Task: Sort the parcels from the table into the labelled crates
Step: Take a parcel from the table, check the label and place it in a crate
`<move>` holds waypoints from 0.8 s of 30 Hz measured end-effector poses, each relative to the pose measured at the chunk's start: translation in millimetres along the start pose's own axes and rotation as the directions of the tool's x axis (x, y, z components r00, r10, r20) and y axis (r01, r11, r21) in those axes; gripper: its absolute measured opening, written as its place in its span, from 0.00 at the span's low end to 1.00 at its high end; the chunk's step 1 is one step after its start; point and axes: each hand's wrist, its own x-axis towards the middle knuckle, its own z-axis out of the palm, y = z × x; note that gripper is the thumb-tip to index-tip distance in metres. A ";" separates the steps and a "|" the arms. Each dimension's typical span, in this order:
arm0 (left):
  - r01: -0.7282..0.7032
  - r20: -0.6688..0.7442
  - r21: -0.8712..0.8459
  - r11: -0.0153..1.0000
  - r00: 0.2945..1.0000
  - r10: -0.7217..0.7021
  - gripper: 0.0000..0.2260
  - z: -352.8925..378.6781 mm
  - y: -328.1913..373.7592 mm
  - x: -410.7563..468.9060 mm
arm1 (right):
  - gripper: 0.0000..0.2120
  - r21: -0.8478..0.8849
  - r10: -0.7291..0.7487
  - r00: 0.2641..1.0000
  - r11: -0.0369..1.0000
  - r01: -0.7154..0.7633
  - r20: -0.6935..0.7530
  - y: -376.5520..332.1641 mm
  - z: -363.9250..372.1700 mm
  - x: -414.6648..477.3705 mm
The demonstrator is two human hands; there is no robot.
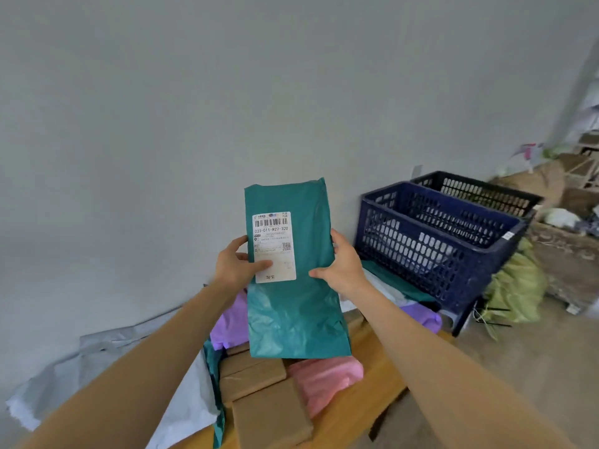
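Both hands grip green parcel (291,286) labelled "033-011-R27-320"

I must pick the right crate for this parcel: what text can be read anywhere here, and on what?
"033-011-R27-320": white shipping label on the teal plastic mailer bag.
"R27": same label, left edge.
"淘宝": same label, bottom.
Label's fine print: too small to read.
White tags on the dark blue plastic crate: too blurred to read.
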 end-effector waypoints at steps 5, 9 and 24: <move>-0.018 0.129 0.002 1.000 0.992 0.017 0.35 77.7 11.8 -2.9 | 0.45 -0.029 0.062 0.992 0.997 -0.066 -0.112 24.7 -70.1 -12.4; -0.039 0.197 0.010 0.999 0.980 0.036 0.34 144.4 24.3 -4.6 | 0.47 -0.037 0.081 0.981 0.995 -0.088 -0.175 49.2 -130.5 -16.9; -0.030 0.232 0.036 0.999 0.972 0.021 0.32 427.3 68.1 -31.4 | 0.47 -0.056 0.071 0.978 0.995 -0.084 -0.195 152.3 -399.4 9.8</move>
